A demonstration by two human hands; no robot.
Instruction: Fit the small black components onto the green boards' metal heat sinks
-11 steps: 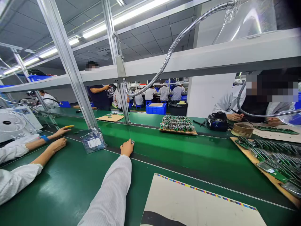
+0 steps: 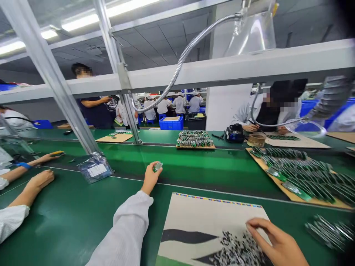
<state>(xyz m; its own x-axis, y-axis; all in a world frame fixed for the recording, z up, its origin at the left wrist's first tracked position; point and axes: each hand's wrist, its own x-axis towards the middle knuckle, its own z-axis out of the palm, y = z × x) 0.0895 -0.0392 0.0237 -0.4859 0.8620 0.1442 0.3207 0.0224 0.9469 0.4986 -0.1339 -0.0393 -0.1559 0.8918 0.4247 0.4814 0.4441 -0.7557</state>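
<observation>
My left hand (image 2: 150, 178) reaches out over the green belt and pinches a small circuit board (image 2: 158, 166) with a silvery face between thumb and fingers. At the lower right, my right hand (image 2: 279, 242) hovers by a pile of tiny black parts with thin metal leads (image 2: 235, 251). Its thumb and index finger come together at the tips; whatever is between them, if anything, is too small to make out. The pile lies on a pale printed cardboard sheet (image 2: 191, 210) in front of me.
Boards packed in rows fill a cardboard tray (image 2: 267, 175) at right, near some bundled metal-edged pieces (image 2: 328, 231). Across the belt (image 2: 194, 164) sits another board stack (image 2: 195, 139). A labelled antistatic bag (image 2: 95, 168) lies left, beside a co-worker's hands (image 2: 41, 181). A metal post (image 2: 59, 85) rises there.
My left hand has lifted slightly and turned, so the board shows more. My right hand has come into view, along with the pile of black parts, as the camera view shifted.
</observation>
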